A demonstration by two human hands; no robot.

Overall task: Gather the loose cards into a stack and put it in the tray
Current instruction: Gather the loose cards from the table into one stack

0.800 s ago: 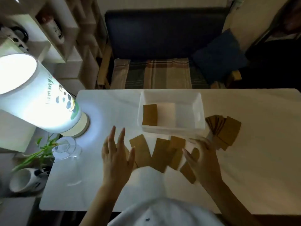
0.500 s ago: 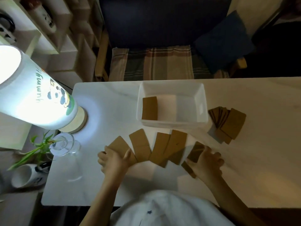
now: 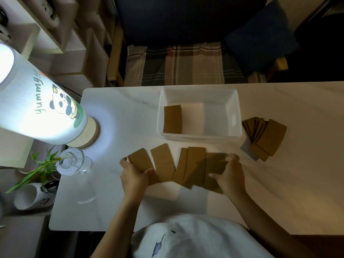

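Presently my left hand [image 3: 134,175] and right hand [image 3: 229,176] bracket a row of loose cards [image 3: 178,165] on the white table [image 3: 119,112], one hand at each end, so that pressing inward should slide the cards over one another into a single pile. My left hand is partly curled, thumb and fingers pinching the outermost card at that end; my right hand is likewise half closed, its fingers over the far edge and its thumb on the near edge of the last card. The cards are plain brown rectangles, matte and thin, fanned with the right-hand ones overlapping and the left two lying slightly apart. They lie just before the tray [image 3: 235,116], a shallow translucent white box, placed close so the carry is short. One brown card [image 3: 172,119] already lies flat in its left half. A second fanned group [image 3: 265,137] rests on the table right of the tray, untouched.
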